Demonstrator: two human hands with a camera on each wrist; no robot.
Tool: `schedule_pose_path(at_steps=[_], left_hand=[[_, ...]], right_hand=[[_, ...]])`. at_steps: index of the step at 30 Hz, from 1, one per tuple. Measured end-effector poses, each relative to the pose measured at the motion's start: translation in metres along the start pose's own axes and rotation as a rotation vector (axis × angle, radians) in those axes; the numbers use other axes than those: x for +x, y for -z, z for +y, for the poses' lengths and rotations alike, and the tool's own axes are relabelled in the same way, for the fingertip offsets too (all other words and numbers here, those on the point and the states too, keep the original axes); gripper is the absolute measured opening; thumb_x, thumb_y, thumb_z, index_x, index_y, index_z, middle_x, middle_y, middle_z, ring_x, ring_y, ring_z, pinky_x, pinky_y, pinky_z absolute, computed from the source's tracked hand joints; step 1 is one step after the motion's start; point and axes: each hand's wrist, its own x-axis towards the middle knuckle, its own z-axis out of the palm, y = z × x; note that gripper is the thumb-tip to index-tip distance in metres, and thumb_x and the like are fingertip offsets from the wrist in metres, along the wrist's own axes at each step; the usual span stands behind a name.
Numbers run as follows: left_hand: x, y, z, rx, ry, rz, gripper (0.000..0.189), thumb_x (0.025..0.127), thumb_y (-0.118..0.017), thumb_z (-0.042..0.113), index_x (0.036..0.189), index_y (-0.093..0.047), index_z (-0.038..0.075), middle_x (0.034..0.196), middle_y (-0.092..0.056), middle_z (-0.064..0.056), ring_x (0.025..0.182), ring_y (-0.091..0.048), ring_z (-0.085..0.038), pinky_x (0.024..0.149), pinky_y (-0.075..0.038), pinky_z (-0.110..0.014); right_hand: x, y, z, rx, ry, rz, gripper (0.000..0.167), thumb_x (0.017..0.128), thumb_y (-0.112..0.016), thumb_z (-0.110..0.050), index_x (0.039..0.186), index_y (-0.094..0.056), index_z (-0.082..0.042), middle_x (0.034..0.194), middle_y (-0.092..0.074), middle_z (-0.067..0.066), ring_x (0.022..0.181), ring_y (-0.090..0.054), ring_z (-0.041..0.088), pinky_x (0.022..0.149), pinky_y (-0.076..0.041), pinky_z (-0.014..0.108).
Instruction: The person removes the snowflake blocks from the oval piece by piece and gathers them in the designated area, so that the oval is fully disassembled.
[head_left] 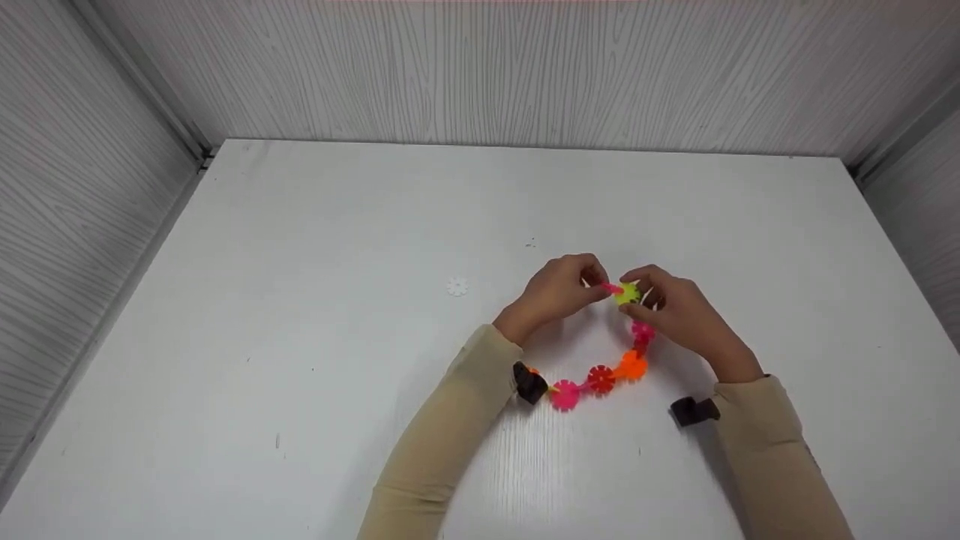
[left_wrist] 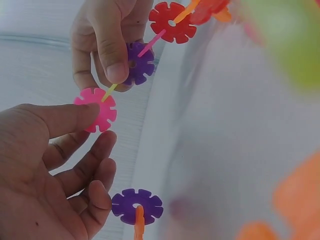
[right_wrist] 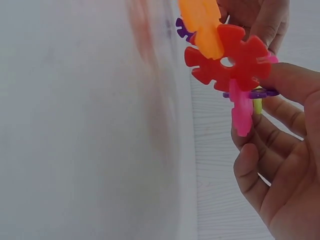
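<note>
Interlocked notched plastic discs form a curved chain over the table, with a red disc along its lower run. My left hand pinches a pink notched disc between thumb and forefinger. Beside it, my right hand pinches a purple notched disc. A yellow-green disc joins these two, seen edge-on in the left wrist view. From the purple disc the chain continues through a pink disc into a red one. Another purple disc hangs near the left little finger.
A single white notched disc lies on the white table, left of the hands. Dark wrist-camera mounts stick out from the sleeves. Grey wood-grain panels stand behind the table and at both sides.
</note>
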Motion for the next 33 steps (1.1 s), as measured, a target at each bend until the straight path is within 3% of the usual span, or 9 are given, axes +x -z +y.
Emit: schedule_pose_path(at_steps=[8,13,20,33], left_hand=[[-0.0027,-0.0039,0.0024,0.085,-0.031,0.004,0.015,0.094,-0.063,0.024,0.102,-0.068,0.014,0.097,-0.069,0.001,0.08,-0.056,-0.012,0.071,-0.047,-0.02],[-0.0032,-0.0045,0.0024,0.066,-0.06,0.002,0.013,0.093,-0.064,0.024,0.099,-0.07,0.014,0.094,-0.069,0.002,0.08,-0.057,-0.011,0.071,-0.046,-0.019],[-0.0019,-0.0034,0.0049,0.09,0.005,0.001,0.015,0.091,-0.067,0.025,0.1,-0.071,0.014,0.096,-0.068,0.003,0.083,-0.057,-0.012,0.075,-0.049,-0.021],[0.0013,-0.0014,0.0054,0.147,0.081,0.001,0.018,0.09,-0.068,0.026,0.101,-0.076,0.014,0.091,-0.072,0.003,0.075,-0.055,-0.012,0.064,-0.045,-0.021]], right_hand=[[-0.0009,-0.0054,0.002,-0.004,0.029,0.002,0.038,0.091,-0.067,-0.016,0.125,-0.055,-0.008,0.092,-0.061,0.01,0.077,-0.056,0.02,0.065,-0.048,0.021],[-0.0004,-0.006,0.0026,0.005,0.029,-0.004,0.037,0.091,-0.066,-0.016,0.125,-0.055,-0.008,0.091,-0.061,0.009,0.076,-0.055,0.02,0.064,-0.048,0.022],[0.0013,-0.0047,-0.0007,-0.002,0.026,-0.025,0.038,0.091,-0.066,-0.017,0.126,-0.055,-0.007,0.093,-0.062,0.01,0.079,-0.055,0.02,0.066,-0.048,0.022],[0.0038,-0.0025,-0.0029,0.001,0.002,-0.064,0.04,0.092,-0.065,-0.02,0.129,-0.056,-0.008,0.096,-0.064,0.01,0.082,-0.056,0.021,0.069,-0.049,0.02]])
